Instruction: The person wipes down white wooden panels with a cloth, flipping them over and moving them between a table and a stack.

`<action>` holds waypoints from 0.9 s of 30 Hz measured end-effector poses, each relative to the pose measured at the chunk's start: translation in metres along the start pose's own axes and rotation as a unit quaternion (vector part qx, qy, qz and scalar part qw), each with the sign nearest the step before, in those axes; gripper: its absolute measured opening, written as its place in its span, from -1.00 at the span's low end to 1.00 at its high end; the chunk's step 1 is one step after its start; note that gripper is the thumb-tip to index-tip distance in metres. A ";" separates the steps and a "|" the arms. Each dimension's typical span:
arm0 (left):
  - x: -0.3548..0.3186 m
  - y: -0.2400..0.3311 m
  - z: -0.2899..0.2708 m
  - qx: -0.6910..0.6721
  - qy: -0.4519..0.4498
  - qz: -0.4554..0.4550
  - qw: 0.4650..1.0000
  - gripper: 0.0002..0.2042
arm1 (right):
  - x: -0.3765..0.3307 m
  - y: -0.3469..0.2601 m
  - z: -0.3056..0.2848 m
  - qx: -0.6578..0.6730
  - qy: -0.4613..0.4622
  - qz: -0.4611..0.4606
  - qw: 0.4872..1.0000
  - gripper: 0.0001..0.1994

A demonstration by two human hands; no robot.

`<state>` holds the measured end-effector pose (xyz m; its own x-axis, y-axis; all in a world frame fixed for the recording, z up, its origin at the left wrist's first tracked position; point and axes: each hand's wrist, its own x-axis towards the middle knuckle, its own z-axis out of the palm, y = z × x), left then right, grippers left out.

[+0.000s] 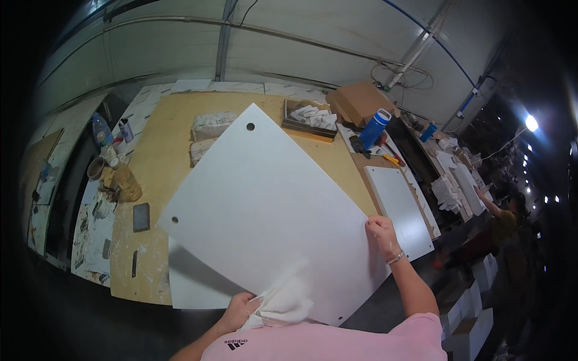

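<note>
A large white panel [271, 198] is held up at a slant in front of me, one corner pointing away. Round dark holes show near three of its corners. My right hand [382, 234] is closed around the panel's right edge. Down at the near left edge, my left hand [238, 311] grips a crumpled white cloth [289, 298], which lies against the panel's face. Whether those fingers also clasp the panel edge is hard to see. Beneath the raised panel, another white panel [189, 283] lies on the yellowish worktable [158, 156].
Left on the table are a dark grey block [141, 217] and a dark strip-shaped tool [134, 263]. A box of white cloths [310, 117] stands at the back, near a blue bottle [376, 127]. Another panel [400, 204] lies right. A co-worker [503, 222] is farther right.
</note>
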<state>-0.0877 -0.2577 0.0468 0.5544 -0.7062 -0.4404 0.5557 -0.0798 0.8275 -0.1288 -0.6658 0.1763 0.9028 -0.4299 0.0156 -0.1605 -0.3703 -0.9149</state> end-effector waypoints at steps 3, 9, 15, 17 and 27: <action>-0.004 0.019 0.018 0.139 -0.019 -0.001 0.990 -0.73 | -0.042 0.001 -0.029 -0.015 0.029 -0.038 0.999 -0.64; 0.024 -0.004 0.028 0.086 -0.114 -0.014 0.990 -0.75 | -0.121 0.017 -0.060 -0.023 0.125 -0.074 0.989 -0.66; 0.041 -0.004 0.059 0.070 -0.154 0.024 0.985 -0.72 | -0.166 0.044 -0.080 -0.028 0.180 -0.029 0.983 -0.65; 0.049 0.000 0.072 0.099 -0.149 0.034 0.983 -0.73 | -0.167 0.058 -0.088 -0.030 0.191 -0.026 0.981 -0.62; 0.072 0.128 0.128 0.393 -0.002 0.087 0.915 -0.84 | -0.098 0.136 -0.171 0.024 0.115 0.080 0.990 -0.59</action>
<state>-0.0560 -0.4087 0.1659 0.5894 -0.7587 -0.2774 -0.1593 -0.4458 0.8808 -0.3076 -0.8144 0.1188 0.7512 -0.6585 -0.0448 -0.2701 -0.2447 -0.9312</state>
